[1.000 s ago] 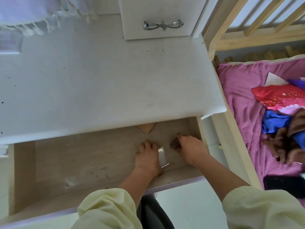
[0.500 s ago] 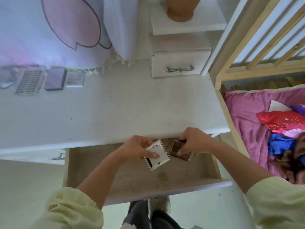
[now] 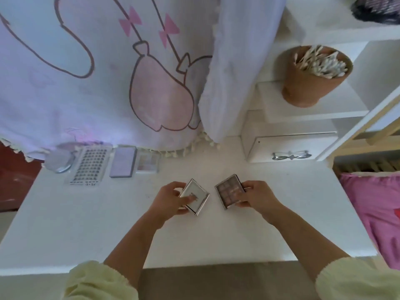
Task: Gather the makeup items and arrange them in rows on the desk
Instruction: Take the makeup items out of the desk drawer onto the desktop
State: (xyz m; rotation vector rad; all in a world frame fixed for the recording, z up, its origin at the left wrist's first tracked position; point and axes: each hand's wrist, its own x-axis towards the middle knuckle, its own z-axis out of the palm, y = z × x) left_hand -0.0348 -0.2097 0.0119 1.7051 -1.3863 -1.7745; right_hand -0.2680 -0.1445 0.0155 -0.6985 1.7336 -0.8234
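Bright, soft daylight all over, kinda hazy and washed out. The white desk [image 3: 281, 217] is nearly blown out, barely any shadow under the left hand [image 3: 166, 201] or right hand [image 3: 258, 197]. Everything's a touch soft, can't read the print on the white compact [image 3: 198, 191] or brown palette [image 3: 230, 190]. Purple glow along the cloth [image 3: 65, 94] hem, heavy fisheye bend at the edges

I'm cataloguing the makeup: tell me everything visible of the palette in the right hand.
The brown palette is a flat, square case with a silvery rim; a grid of brown shade pans shows on its face. It is turned diagonally, above or on the white desk, pinched at one edge by the right hand.
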